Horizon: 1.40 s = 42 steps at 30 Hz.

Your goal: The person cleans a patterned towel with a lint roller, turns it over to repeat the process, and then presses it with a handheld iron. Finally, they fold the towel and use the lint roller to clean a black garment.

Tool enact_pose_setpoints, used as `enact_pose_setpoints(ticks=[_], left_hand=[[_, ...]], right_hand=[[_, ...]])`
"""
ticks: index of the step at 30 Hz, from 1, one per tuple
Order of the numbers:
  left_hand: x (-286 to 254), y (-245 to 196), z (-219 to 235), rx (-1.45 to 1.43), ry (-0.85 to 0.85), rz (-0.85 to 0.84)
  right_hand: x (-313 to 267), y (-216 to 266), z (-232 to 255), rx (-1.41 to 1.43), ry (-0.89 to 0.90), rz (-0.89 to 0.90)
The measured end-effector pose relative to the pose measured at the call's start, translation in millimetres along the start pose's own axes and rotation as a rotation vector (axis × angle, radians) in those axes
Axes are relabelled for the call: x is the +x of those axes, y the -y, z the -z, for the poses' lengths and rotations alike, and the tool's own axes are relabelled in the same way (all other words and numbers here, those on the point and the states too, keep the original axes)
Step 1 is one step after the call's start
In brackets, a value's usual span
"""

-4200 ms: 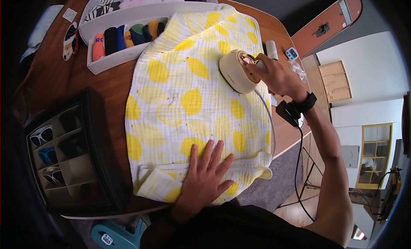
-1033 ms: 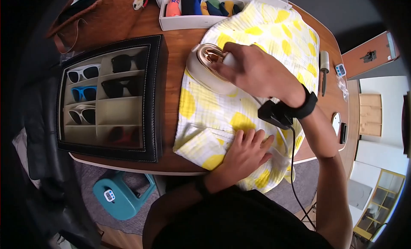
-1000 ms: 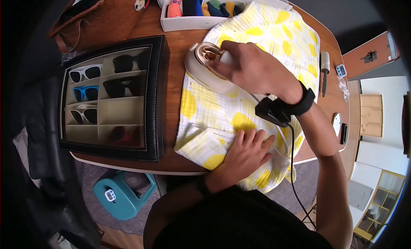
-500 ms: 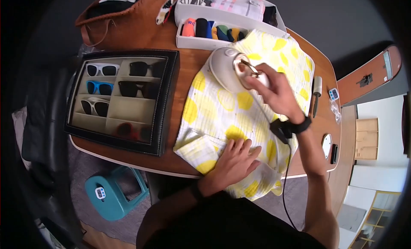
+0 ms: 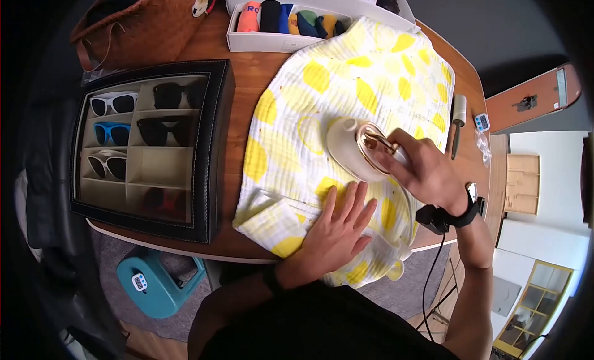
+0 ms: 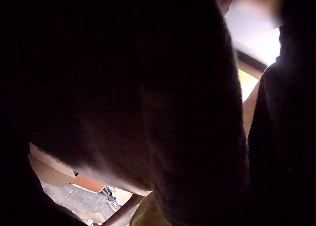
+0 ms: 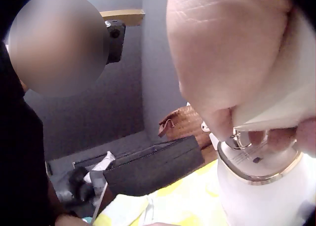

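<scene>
A white muslin cloth (image 5: 291, 131) with yellow lemon prints is spread over the table, part of its near edge folded over. My right hand (image 5: 427, 168) grips the handle of a cream iron (image 5: 348, 151) with gold trim, over the middle of the cloth. In the right wrist view, fingers curl round the handle above the white body of the iron (image 7: 261, 201). My left hand (image 5: 337, 239) rests on the cloth near the fold, fingers extended, just on the near side of the iron. Dark clothing fills most of the left wrist view, so the left hand is hidden there.
Left of the cloth stands a black sunglasses case (image 5: 213, 168). A white box of rolled socks (image 5: 272, 44) and a woven basket (image 5: 151, 32) are behind. On the right lie a lint roller (image 5: 458, 112) and a small timer (image 5: 481, 122). A teal stool (image 5: 154, 292) stands below.
The iron has gone from the cloth's far right side to its left edge, then back to the middle, nearer my left hand. My left hand stays on the cloth by the fold.
</scene>
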State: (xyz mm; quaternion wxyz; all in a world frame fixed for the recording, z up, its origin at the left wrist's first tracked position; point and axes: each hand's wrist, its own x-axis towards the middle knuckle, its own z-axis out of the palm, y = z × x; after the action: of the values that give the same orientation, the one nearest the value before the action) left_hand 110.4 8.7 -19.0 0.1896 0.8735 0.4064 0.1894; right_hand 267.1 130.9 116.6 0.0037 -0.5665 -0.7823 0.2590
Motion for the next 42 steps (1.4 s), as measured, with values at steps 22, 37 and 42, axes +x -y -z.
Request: enact_pose_setpoints(ticks=[22,37,42], left_hand=[[-3.2,-3.5,-2.5,0.011,-0.046,-0.082],[-3.7,0.1,2.2,-0.007,-0.01,-0.073],[-1.6,0.5,5.1,0.0,0.0,-0.093]], right_hand=[[141.7,27.9,-29.8,-0.093,-0.402,0.345],[-21.8,-57.3,54.3,-0.164,-0.17,-0.065],[10.3,-115.7,39.0,-0.035,-0.292,-0.207]])
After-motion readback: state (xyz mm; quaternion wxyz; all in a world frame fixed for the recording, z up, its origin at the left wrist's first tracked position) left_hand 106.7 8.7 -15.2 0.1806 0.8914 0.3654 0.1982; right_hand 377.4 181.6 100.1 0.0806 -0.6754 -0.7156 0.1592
